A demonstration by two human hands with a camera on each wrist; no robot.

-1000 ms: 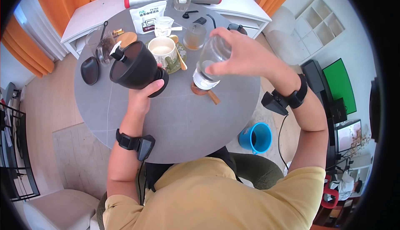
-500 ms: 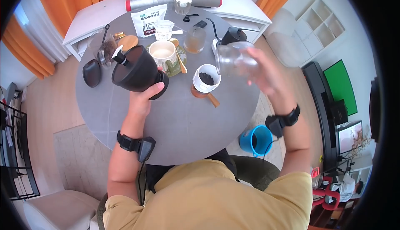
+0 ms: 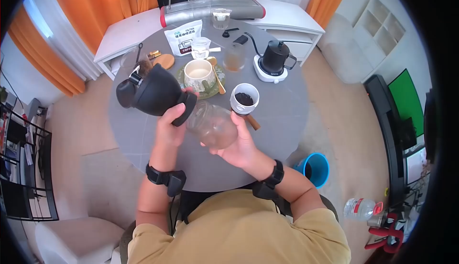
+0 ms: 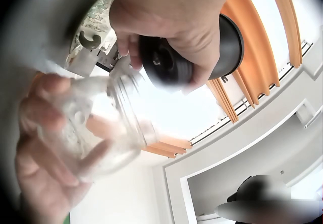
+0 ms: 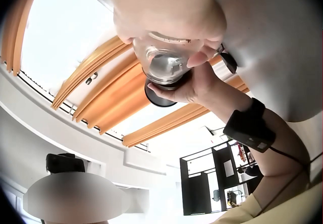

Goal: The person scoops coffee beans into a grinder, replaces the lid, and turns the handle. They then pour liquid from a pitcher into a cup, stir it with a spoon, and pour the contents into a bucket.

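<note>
My left hand point(image 3: 171, 126) grips the narrow black base of a black grinder point(image 3: 158, 91), which lies tilted with its wide end up and to the left. My right hand point(image 3: 240, 148) holds a clear glass jar point(image 3: 213, 124), its mouth turned toward the grinder's base. In the left wrist view the jar point(image 4: 108, 128) sits close by the black base point(image 4: 164, 62), with fingers curled round the glass. Whether jar and base touch, I cannot tell. Right of the jar stands a white cup point(image 3: 245, 98) with dark grounds inside, a wooden handle point(image 3: 252, 122) beneath it.
A patterned cup point(image 3: 199, 75) with a wooden spoon stands behind the hands. Farther back are a coffee bag point(image 3: 184, 38), a glass point(image 3: 234, 57) and a wooden lid point(image 3: 164, 61). A black kettle point(image 3: 275, 57) stands on a white base at the right; a blue bucket point(image 3: 317, 170) is below the table.
The right hand has brought the jar off the white cup, out to the right, then back left to the grinder's base. The grinder has tilted farther left. The head view has shifted.
</note>
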